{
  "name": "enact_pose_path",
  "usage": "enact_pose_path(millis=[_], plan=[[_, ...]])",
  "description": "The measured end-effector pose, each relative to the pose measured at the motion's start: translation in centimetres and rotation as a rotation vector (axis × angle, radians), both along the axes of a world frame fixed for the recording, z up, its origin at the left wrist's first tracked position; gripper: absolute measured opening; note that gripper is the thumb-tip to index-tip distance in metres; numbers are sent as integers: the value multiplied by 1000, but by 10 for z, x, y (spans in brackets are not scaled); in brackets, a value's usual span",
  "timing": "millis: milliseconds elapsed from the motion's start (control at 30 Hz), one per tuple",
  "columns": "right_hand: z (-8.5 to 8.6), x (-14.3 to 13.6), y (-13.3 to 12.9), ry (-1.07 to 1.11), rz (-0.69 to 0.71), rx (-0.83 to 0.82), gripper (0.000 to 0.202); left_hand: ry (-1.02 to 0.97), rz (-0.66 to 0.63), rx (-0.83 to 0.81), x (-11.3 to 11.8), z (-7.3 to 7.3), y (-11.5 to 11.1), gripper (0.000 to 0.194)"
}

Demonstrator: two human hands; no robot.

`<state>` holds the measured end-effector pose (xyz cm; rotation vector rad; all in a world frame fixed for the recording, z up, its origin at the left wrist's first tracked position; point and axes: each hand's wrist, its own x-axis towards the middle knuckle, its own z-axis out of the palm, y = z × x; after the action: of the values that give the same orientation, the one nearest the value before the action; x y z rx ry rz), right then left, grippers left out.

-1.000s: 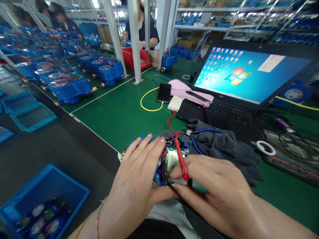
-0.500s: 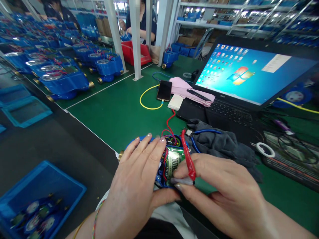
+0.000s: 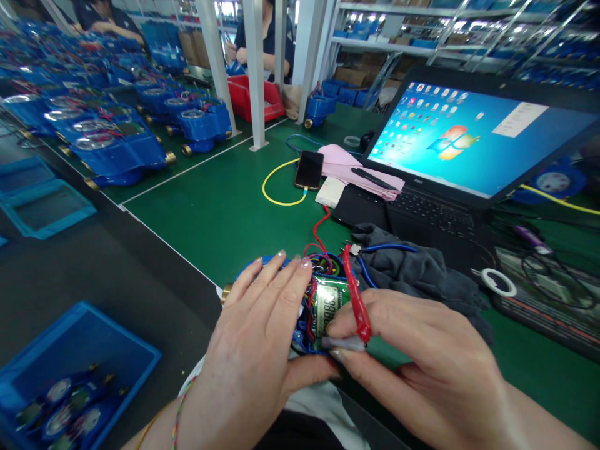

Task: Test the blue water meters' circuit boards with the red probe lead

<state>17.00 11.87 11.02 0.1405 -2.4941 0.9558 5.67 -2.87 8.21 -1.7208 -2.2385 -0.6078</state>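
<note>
A blue water meter (image 3: 298, 337) with an exposed green circuit board (image 3: 349, 286) and a small LCD display sits at the table's near edge. My left hand (image 3: 255, 325) lies over its left part, fingers stretched across the top and thumb along the near side, holding it. Between thumb and forefinger, my right hand (image 3: 422, 356) pinches a grey-sleeved probe (image 3: 344, 343) against the board's near edge; its tip is hidden. A red taped lead (image 3: 357, 297) runs from the probe over the forefinger. Red wires loop at the meter's far side.
Blue-handled cutters (image 3: 389, 247) lie on a grey cloth (image 3: 422, 275) by the laptop (image 3: 469, 144). Ahead are a phone (image 3: 309, 170) and a pink cloth (image 3: 340, 161). Many meters (image 3: 122, 150) stand at left, above a blue bin (image 3: 117, 394). Co-workers (image 3: 267, 47) sit beyond metal posts.
The view has shifted very slightly. Both hands keep their hold on the meter and the probe, with the probe almost unmoved at the board's edge.
</note>
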Motion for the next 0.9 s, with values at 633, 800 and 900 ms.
enact_pose_path(millis=[633, 800, 900], plan=[[-3, 1, 0, 13, 31, 13, 10, -15, -6, -14, 0, 2, 1, 68], [-3, -1, -3, -44, 60, -41, 10, 29, -16, -20, -2, 3, 0, 68], [-3, -1, -4, -41, 42, -51, 10, 89, -31, -7, -4, 1, -1, 68]])
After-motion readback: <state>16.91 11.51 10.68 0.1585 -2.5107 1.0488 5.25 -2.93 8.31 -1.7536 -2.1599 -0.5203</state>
